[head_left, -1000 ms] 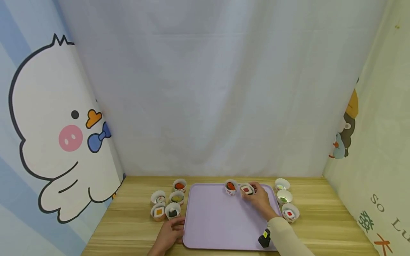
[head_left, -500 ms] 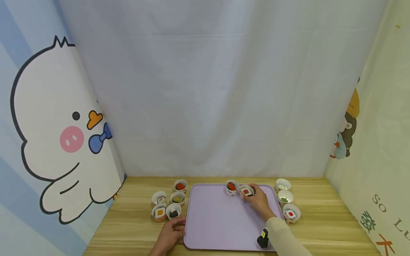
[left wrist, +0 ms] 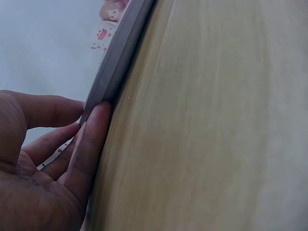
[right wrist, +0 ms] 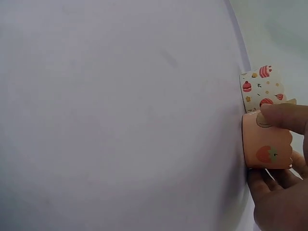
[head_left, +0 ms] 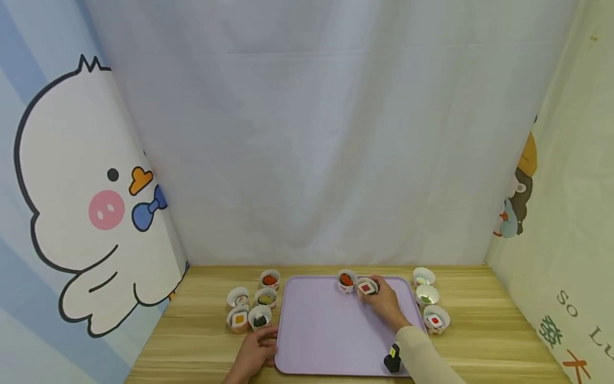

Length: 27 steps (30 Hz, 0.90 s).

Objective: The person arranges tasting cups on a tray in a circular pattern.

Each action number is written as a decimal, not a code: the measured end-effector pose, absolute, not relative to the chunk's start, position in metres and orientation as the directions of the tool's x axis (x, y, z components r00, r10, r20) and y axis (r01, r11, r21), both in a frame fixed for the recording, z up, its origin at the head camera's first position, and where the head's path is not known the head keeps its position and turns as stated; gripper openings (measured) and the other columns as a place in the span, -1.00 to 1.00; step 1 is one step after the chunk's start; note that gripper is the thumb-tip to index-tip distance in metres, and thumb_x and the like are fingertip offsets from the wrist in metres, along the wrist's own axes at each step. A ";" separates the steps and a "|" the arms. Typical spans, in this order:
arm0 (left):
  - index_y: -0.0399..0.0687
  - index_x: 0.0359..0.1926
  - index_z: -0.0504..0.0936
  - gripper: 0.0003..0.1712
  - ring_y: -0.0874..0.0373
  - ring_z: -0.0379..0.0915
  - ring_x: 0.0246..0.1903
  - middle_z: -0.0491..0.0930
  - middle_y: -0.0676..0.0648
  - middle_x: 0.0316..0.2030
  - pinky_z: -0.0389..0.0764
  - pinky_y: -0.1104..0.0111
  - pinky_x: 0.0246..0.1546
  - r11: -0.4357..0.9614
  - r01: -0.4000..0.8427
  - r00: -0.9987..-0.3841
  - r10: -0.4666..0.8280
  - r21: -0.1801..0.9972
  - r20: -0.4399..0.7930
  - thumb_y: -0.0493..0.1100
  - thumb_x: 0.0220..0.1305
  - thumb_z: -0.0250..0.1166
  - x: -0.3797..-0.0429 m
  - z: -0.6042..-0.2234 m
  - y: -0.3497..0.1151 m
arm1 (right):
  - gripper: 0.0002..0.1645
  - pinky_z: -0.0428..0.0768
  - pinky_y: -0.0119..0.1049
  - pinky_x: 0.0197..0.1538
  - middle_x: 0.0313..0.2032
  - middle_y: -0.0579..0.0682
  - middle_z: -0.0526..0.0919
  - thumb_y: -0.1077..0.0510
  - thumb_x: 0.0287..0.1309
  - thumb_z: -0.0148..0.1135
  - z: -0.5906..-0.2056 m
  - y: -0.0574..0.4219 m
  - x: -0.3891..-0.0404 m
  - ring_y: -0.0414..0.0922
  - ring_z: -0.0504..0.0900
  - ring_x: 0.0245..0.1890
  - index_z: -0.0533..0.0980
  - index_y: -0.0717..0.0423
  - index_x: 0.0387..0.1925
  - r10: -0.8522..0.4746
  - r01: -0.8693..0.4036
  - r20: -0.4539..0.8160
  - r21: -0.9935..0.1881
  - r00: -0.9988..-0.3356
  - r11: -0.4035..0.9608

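Observation:
My right hand [head_left: 384, 304] grips a paper baking cup [right wrist: 267, 144] by its sides, on the far right part of the lilac tray [head_left: 326, 330]. This cup is salmon-coloured with a strawberry print, and a white sushi piece [head_left: 366, 287] with a red square centre sits in it. Right beside it, at the tray's far edge, stands a white printed cup [right wrist: 262, 89] holding an orange-red piece [head_left: 346, 279]. My left hand [head_left: 255, 351] rests on the table at the tray's left edge, its fingertips [left wrist: 98, 113] against the outside of the rim.
Left of the tray, several filled paper cups [head_left: 238, 320] stand close together on the wooden table [head_left: 192, 346]. Three more stand along the right side, the nearest cup [head_left: 436, 321] close to my sleeve [head_left: 427, 354]. A white curtain [head_left: 312, 160] hangs behind the table.
My right hand has slid the gripped cup slightly left, up against the cup with the orange-red piece. The left hand has stayed at the tray's edge.

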<state>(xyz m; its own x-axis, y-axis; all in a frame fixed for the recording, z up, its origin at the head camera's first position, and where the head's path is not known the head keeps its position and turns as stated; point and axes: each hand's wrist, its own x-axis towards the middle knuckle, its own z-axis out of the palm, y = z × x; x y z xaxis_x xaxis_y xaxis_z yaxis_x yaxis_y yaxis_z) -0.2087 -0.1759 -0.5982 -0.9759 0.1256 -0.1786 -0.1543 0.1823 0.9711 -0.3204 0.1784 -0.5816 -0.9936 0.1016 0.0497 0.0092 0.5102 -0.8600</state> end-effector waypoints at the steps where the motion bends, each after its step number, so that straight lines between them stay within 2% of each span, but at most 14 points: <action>1: -0.47 0.23 0.42 -0.38 0.18 0.56 -0.24 0.54 -0.39 0.05 0.70 0.24 -0.45 0.183 -0.154 -0.976 0.126 0.971 -0.178 -0.44 0.07 0.24 -0.209 -0.599 -0.176 | -0.21 0.48 -0.23 -0.08 0.06 0.27 0.61 0.27 -0.14 0.50 -0.581 0.178 -0.320 0.06 0.56 -0.05 0.40 0.22 0.20 0.101 0.014 0.044 -0.859 -0.994 0.512; 6: -0.48 0.22 0.42 -0.38 0.18 0.56 -0.25 0.55 -0.39 0.04 0.70 0.25 -0.45 0.187 -0.146 -0.977 0.127 0.971 -0.172 -0.44 0.07 0.24 -0.208 -0.601 -0.175 | -0.01 0.48 -0.15 0.00 0.21 0.29 0.50 0.28 -0.16 0.47 -0.578 0.177 -0.318 0.10 0.53 0.03 0.25 0.21 0.36 0.082 0.022 0.026 -0.847 -0.996 0.532; 9: -0.49 0.22 0.42 -0.39 0.18 0.56 -0.25 0.55 -0.38 0.03 0.70 0.24 -0.44 0.188 -0.147 -0.977 0.127 0.971 -0.172 -0.44 0.08 0.24 -0.208 -0.601 -0.175 | 0.04 0.49 -0.04 0.09 0.30 0.31 0.40 0.28 -0.14 0.47 -0.574 0.176 -0.315 0.14 0.49 0.12 0.19 0.21 0.41 0.066 0.015 0.023 -0.850 -0.998 0.527; 16: -0.51 0.22 0.41 -0.39 0.17 0.55 -0.24 0.52 -0.44 0.06 0.71 0.20 -0.45 0.168 -0.134 -0.979 0.131 0.977 -0.157 -0.46 0.08 0.24 -0.208 -0.600 -0.175 | 0.03 0.40 0.18 0.25 0.35 0.35 0.31 0.25 -0.09 0.49 -0.560 0.177 -0.305 0.26 0.35 0.29 0.19 0.22 0.41 0.047 -0.026 0.061 -0.840 -0.997 0.541; 24: -0.48 0.21 0.43 -0.39 0.18 0.55 -0.25 0.54 -0.39 0.04 0.71 0.23 -0.45 0.170 -0.138 -0.980 0.121 0.976 -0.160 -0.47 0.07 0.24 -0.210 -0.602 -0.176 | 0.03 0.26 0.24 0.38 0.40 0.30 0.25 0.20 -0.08 0.50 -0.541 0.179 -0.294 0.28 0.21 0.40 0.19 0.18 0.42 0.017 -0.117 0.151 -0.828 -0.988 0.549; 27: -0.46 0.21 0.45 -0.39 0.18 0.55 -0.26 0.55 -0.38 0.04 0.71 0.22 -0.45 0.174 -0.143 -0.980 0.115 0.974 -0.165 -0.47 0.06 0.25 -0.210 -0.601 -0.175 | 0.00 0.30 0.24 0.36 0.41 0.28 0.25 0.22 -0.05 0.47 -0.535 0.179 -0.290 0.29 0.22 0.40 0.20 0.17 0.41 0.012 -0.131 0.163 -0.833 -0.987 0.537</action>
<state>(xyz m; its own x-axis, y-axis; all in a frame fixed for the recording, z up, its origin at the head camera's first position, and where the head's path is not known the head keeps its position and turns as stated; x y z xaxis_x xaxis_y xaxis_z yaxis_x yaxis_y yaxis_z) -0.2099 -0.1755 -0.6013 -0.9797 0.1147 -0.1646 -0.1433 0.1738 0.9743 -0.2897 0.1791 -0.5347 -0.9865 0.0124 0.1631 -0.1310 0.5372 -0.8332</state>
